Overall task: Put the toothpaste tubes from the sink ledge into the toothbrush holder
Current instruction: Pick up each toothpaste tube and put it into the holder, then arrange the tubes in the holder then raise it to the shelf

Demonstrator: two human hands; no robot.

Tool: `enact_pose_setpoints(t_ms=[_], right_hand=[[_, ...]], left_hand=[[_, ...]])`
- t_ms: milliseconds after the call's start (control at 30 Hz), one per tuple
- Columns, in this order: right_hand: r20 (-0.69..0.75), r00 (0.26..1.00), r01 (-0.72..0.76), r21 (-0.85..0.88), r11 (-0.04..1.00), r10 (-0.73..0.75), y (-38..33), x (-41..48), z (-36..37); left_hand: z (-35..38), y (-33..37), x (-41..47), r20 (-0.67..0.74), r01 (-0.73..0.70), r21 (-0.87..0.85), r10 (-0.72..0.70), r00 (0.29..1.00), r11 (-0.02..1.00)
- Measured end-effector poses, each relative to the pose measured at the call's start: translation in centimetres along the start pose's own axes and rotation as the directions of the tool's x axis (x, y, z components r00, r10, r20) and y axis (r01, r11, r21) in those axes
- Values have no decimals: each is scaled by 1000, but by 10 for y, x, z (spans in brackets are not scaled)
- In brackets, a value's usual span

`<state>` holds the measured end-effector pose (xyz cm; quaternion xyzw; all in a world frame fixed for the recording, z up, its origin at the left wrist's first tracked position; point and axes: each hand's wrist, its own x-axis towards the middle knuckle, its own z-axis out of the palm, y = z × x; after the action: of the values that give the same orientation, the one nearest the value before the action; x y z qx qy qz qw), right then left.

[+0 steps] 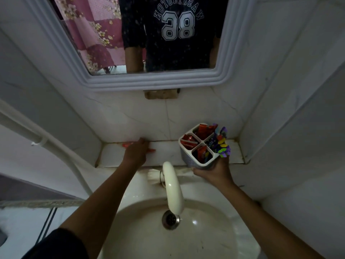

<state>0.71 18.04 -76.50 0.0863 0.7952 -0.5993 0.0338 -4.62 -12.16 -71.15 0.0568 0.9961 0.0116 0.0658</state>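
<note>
tiled ledge (115,156): left hand (136,152) covers red tube (152,150), right hand (214,171) grips holder (188,157).

Three toothpaste tubes (204,131) in holder (188,158); one on ledge (151,150); two hands (135,152).

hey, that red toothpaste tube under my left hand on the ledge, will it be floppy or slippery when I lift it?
The red toothpaste tube lies flat beneath your left hand, so it probably won't roll. It looks thin, so likely light and bendy. The ledge seems glossy, so it may slide.
</note>
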Motion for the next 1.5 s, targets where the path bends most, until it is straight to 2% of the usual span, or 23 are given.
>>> enact_pose_setpoints(t_ms=[100, 133, 167, 233, 300, 400, 467, 600, 667, 767, 833, 933, 1033, 1133, 1233, 1333, 1500], right_hand=[[3, 1000, -23, 8, 1000, 23, -5, -2, 1], [5, 1000, -26, 7, 1000, 25, -7, -3, 1], [6, 1000, -21, 17, 1000, 21, -9, -4, 1], [10, 1000, -6, 39, 999, 5, -11, -5, 2], [-4, 1000, 1, 48, 999, -1, -10, -5, 2], [-6, 1000, 0, 34, 999, 0, -13, -7, 1], [2, 1000, 21, 41, 999, -21, -16, -8, 0], [12, 999, 52, 54, 997, -53, -18, -8, 0], [-11, 997, 81, -1, 997, -81, -22, -9, 0], [-4, 995, 102, 1, 995, -102, -24, -11, 0], [17, 998, 64, -1, 998, -64, -16, -7, -3], [55, 998, 10, -93, 996, -4, -12, -5, -8], [-35, 996, 78, -99, 992, -82, -10, -4, -5], [-59, 982, 173, -77, 982, -178, -15, -9, -3], [-108, 971, 210, -42, 977, -213, -30, -15, -3], [-144, 959, 252, 37, 967, -245, -38, -22, -3], [-214, 954, 232, 86, 969, -209, -64, -48, -27]], left_hand=[[-7, 6, -1, -14, -85, 121, 87, 996, 989], [-14, 10, -4, -51, -94, 98, 100, 994, 991], [-24, 15, -7, -114, -85, 14, 86, 990, 996], [-50, 25, -17, -242, -70, -304, -5, 970, 950], [-83, 40, -30, -356, -163, -557, -57, 933, 814], [-130, 69, -48, -423, -304, -744, -67, 904, 595], [-152, 87, -53, -403, -332, -776, -17, 915, 536], [-169, 113, -53, -319, -364, -769, 177, 931, 526], [-164, 125, -49, -288, -376, -727, 242, 926, 574], [-145, 137, -41, -191, -371, -573, 321, 928, 731], [-135, 137, -38, -158, -347, -520, 312, 937, 780], [-128, 131, -40, -192, -292, -554, 221, 956, 780], [-118, 122, -40, -181, -181, -580, 91, 979, 794], [-104, 112, -38, -77, 6, -647, -73, 994, 762], [-95, 110, -36, 139, 110, -736, -10, 990, 668], [-99, 112, -37, 160, 92, -817, 70, 985, 569], [-141, 113, -54, 104, 0, -859, 175, 979, 512]])
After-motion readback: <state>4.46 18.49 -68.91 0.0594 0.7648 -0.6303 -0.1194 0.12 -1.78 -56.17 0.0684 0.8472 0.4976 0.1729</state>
